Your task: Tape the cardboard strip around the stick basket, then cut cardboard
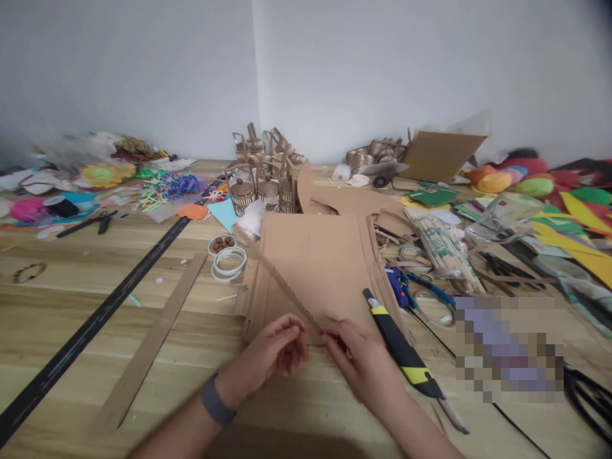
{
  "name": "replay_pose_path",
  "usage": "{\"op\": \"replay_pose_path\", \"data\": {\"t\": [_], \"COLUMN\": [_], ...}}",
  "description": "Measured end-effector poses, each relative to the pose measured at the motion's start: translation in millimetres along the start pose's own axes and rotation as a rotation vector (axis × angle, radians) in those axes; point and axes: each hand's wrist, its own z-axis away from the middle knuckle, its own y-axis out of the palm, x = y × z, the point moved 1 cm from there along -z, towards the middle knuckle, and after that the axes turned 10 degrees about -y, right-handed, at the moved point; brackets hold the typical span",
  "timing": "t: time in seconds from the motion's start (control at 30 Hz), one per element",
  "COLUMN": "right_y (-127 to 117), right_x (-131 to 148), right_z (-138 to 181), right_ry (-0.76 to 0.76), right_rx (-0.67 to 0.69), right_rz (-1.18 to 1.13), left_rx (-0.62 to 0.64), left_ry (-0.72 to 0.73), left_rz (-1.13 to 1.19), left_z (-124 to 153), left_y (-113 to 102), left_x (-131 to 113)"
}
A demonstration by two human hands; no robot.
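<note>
My right hand (pixel 361 360) pinches the near end of a narrow cardboard strip (pixel 289 290). The strip slants away to the upper left, over a stack of flat cardboard sheets (pixel 315 255). Beside it, my left hand (pixel 280 350) has its fingers loosely curled at the stack's near edge, apart from the strip; nothing shows in them. A grey band circles the left wrist. Just right of my right hand lies a black and yellow utility knife (pixel 399 347).
Left of the stack are a long cardboard strip (pixel 157 331), a black strip (pixel 109 309) and tape rolls (pixel 228 262). Small handled baskets (pixel 243 194) stand behind. Bundled sticks (pixel 437 242), a blue-handled tool (pixel 399 287) and craft scraps crowd the right.
</note>
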Motion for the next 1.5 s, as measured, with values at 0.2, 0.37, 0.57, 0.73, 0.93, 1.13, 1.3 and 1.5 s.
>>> {"op": "replay_pose_path", "data": {"t": [0.2, 0.37, 0.57, 0.73, 0.93, 1.13, 1.3, 1.5], "right_y": [25, 32, 30, 21, -36, -86, -39, 11], "right_x": [4, -1, -2, -13, -54, -84, -50, -6], "right_z": [-1, 4, 2, 1, 1, 10, 1, -15], "right_ry": [0.283, 0.342, 0.139, 0.199, 0.404, 0.392, 0.571, 0.51], "right_rx": [0.062, 0.146, 0.112, 0.031, -0.59, -1.043, -0.497, 0.096], "right_rz": [-0.394, -0.58, -0.408, -0.405, -0.524, -1.064, -0.796, -0.724], "left_rx": [-0.188, -0.237, -0.232, -0.3, -0.354, -0.341, -0.345, -0.236], "left_ry": [0.186, 0.164, 0.176, 0.172, 0.152, 0.18, 0.2, 0.228], "left_rz": [-0.497, -0.702, -0.776, -0.646, -0.477, -0.452, -0.51, -0.667], "left_z": [2, 4, 7, 5, 4, 1, 6, 10], "left_y": [5, 4, 6, 3, -4, -2, 3, 11], "left_x": [8, 3, 3, 2, -4, -4, -14, -20]}}
